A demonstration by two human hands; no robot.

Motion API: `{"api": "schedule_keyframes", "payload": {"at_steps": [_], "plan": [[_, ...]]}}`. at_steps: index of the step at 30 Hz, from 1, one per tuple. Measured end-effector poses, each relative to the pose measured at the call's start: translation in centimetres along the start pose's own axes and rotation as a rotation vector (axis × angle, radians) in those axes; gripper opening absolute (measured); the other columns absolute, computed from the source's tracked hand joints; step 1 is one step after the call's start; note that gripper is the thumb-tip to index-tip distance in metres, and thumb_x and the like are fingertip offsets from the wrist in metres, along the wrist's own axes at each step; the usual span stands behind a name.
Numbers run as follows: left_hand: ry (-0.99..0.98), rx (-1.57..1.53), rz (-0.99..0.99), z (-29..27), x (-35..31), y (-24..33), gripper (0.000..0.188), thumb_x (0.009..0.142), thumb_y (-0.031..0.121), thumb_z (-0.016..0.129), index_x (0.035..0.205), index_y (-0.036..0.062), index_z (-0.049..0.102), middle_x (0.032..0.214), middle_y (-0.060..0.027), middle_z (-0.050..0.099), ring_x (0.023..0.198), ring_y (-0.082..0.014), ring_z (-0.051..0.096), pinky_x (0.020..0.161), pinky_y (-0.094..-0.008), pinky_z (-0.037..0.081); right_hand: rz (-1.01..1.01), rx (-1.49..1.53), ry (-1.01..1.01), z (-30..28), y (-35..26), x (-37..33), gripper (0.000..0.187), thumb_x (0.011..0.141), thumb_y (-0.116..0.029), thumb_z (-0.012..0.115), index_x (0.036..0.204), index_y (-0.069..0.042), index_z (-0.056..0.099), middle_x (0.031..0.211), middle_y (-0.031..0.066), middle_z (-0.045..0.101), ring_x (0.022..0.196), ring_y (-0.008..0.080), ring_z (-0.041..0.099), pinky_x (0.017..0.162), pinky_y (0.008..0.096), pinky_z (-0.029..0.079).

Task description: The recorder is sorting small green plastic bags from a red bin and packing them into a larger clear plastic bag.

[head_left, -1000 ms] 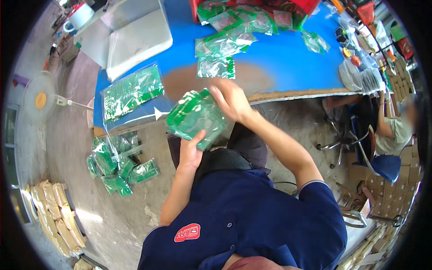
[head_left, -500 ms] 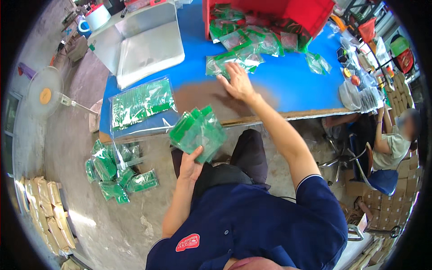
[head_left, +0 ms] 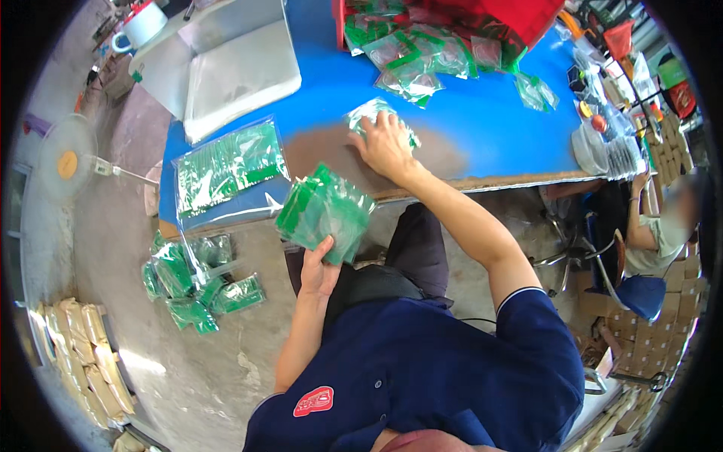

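In my left hand (head_left: 321, 270) is a fanned stack of clear-and-green plastic packets (head_left: 325, 215), held over the table's front edge with the thumb on top. My right hand (head_left: 386, 148) lies over a single shiny clear-and-green packet (head_left: 363, 113) on the blue table (head_left: 324, 105). Its fingers are spread on the packet and the thumb stands apart; what lies under the palm is hidden. Beyond it, loose packets of the same kind (head_left: 444, 54) spill from a red bin (head_left: 531, 26) lying open toward me.
Left on the table lie a large clear bag (head_left: 230, 167) filled with rows of green packets and a metal tray (head_left: 245, 71). Bagged green bundles (head_left: 199, 286) rest on the floor. A fan (head_left: 71, 164) stands at left. Rightward are plastic tubs (head_left: 587, 151) and a seated person (head_left: 651, 233).
My right hand has drawn one packet away from the pile, toward the table's front edge. My left hand still holds the stack, slightly shifted. The whole view has moved a little.
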State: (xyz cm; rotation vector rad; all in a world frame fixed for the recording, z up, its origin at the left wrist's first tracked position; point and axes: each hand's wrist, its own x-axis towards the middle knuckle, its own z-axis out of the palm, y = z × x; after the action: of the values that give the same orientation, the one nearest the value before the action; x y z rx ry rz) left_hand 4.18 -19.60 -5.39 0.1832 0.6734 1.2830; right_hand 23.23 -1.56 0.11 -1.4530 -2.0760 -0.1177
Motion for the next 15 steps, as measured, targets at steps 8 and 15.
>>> {"api": "schedule_keyframes", "payload": {"at_steps": [8,15], "plan": [[-0.061,-0.009,0.060,-2.6,-1.6,1.7,0.064,0.084,0.004,0.070,0.142,0.0033,0.044,0.136,-0.0089,0.055,0.128,-0.0268,0.053,0.112,-0.0448,0.041,-0.238,0.481,-0.167,-2.1,-1.1,-6.5,0.016,0.090,-0.014,0.067,0.099,-0.004,0.059,0.118,0.0153,0.063,0.113,0.0352,0.061,0.094,0.0435,0.050],[-0.055,0.055,0.093,-2.0,-0.9,2.0,0.060,0.085,0.004,0.071,0.140,0.0042,0.046,0.132,-0.0071,0.058,0.124,-0.0242,0.056,0.109,-0.0429,0.044,-0.245,0.233,-0.189,-3.7,-1.8,-7.4,0.029,0.084,0.001,0.059,0.112,-0.005,0.060,0.123,0.0133,0.062,0.127,0.0335,0.053,0.113,0.0535,0.035]]}}
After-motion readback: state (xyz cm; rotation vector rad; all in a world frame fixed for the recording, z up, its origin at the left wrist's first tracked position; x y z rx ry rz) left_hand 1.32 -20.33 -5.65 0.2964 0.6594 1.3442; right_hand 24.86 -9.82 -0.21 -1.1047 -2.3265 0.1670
